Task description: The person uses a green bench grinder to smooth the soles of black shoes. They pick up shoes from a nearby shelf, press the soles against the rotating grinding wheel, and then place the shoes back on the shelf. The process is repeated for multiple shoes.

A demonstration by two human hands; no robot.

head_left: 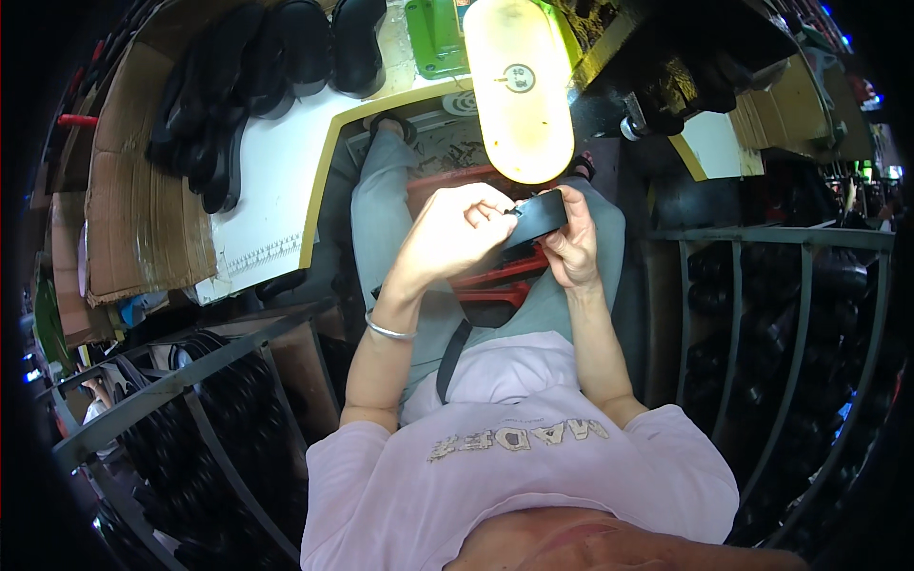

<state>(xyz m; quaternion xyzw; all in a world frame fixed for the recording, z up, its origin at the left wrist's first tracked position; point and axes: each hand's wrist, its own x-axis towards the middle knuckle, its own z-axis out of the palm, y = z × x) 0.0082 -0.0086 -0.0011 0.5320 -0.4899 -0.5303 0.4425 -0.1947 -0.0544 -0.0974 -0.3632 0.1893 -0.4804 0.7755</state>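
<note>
A smooth, glossy black piece [539, 218], probably the heel end of a shoe or sole, is held up above my lap. My right hand [573, 238] grips its right end, thumb underneath and fingers curled round the edge. At the piece's left end, my left hand [455, 230] is closed in a pinch, fingertips against the edge. Something small and dark shows at those fingertips, too small to name. Several black shoe soles [307, 48] lie on the white tabletop [271, 186] to the upper left.
A brightly lit oblong machine part [522, 114] hangs just beyond my hands, beside a green plastic tray [435, 40]. Dark machinery [685, 76] stands at the far right. Metal racks [776, 238] with black shoe parts flank me; a cardboard box [143, 190] is on the left.
</note>
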